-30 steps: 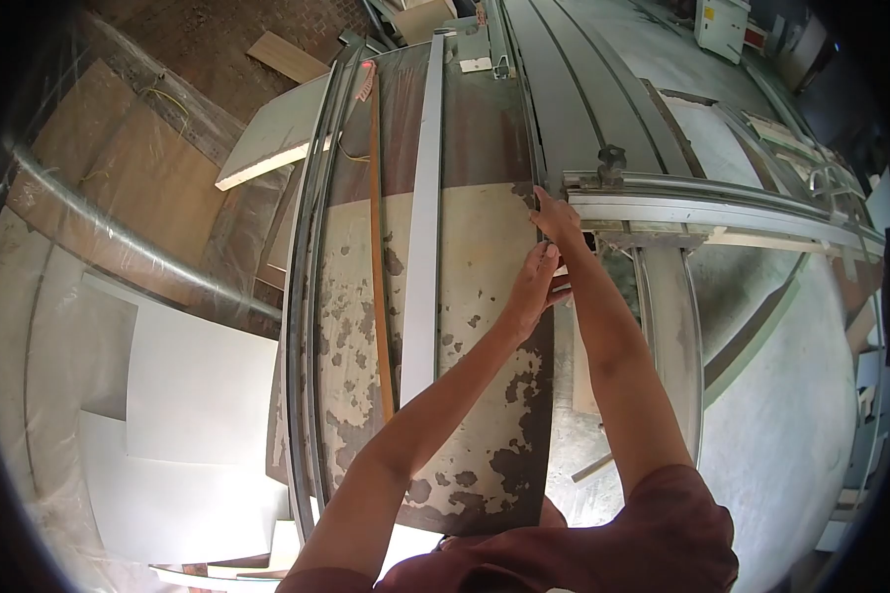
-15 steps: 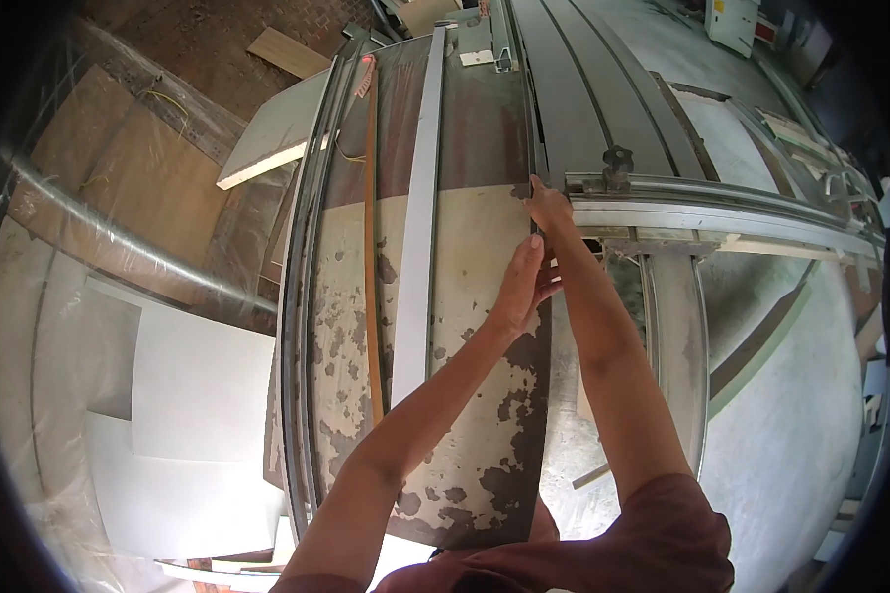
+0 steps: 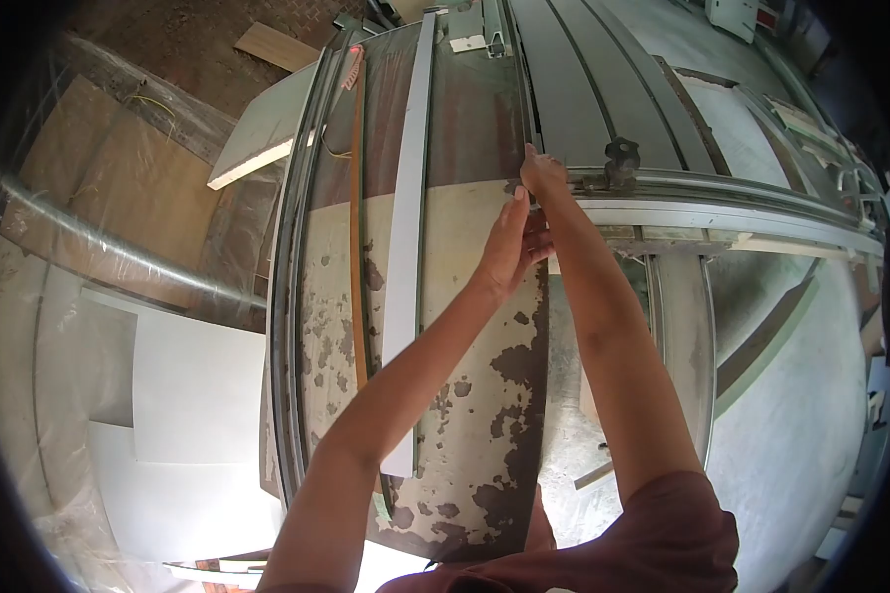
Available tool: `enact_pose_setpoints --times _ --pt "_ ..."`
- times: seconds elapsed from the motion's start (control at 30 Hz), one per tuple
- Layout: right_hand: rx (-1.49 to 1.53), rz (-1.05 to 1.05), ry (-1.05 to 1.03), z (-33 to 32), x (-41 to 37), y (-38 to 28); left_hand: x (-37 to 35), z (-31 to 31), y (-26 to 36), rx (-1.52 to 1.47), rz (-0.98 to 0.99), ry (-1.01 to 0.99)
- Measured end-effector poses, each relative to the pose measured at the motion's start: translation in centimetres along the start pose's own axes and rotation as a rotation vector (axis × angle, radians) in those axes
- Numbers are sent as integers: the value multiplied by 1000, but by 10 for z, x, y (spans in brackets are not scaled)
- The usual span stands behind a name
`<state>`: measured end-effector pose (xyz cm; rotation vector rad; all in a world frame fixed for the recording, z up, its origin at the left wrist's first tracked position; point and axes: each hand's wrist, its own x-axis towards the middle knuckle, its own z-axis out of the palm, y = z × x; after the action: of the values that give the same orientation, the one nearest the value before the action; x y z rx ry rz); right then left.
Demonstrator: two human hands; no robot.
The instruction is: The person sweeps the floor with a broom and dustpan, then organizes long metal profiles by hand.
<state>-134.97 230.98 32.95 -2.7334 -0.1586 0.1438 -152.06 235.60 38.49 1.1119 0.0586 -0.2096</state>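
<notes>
My right hand [image 3: 544, 175] is at the right edge of the worn saw table [image 3: 465, 326], beside the near end of the metal crossbar [image 3: 702, 214]. Its fingers are curled in at the edge; what they hold, if anything, is hidden. Just nearer to me, my left hand [image 3: 509, 242] reaches along the same edge, thumb up and fingers stretched to the right, partly under my right wrist. To the left of both hands, a long white strip [image 3: 405, 247] lies lengthwise on the table, apart from them. A thin brown wooden strip [image 3: 357, 227] lies farther left.
A black knob [image 3: 621, 158] stands on the crossbar. Grey grooved sliding table [image 3: 603, 89] extends beyond it. Metal rails [image 3: 285, 296] run along the table's left side. White sheets [image 3: 188, 385] and a plastic-covered board [image 3: 119, 168] lie to the left.
Both hands have moved forward along the table edge, away from my body. The near end of the white strip now shows below my left forearm.
</notes>
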Motion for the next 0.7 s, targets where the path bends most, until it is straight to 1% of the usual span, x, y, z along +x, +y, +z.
enact_pose_setpoints --times 0.07,0.2,0.27,0.4,0.47,0.7 --pt "28 -3 -8 -5 11 -2 11 -2 11 82 -30 -37" --pt "6 -2 -49 -16 34 -4 37 -7 33 98 -90 -64" --pt "23 -21 1 -13 55 -4 50 -9 44 141 -111 -80" --pt "35 -63 -11 -22 75 -2 70 -5 60 145 -126 -28" --pt "93 -17 -33 -26 84 -2 78 -6 65 228 -113 -149" --pt "107 -48 -52 -39 97 -1 102 -8 73 252 -120 -153"
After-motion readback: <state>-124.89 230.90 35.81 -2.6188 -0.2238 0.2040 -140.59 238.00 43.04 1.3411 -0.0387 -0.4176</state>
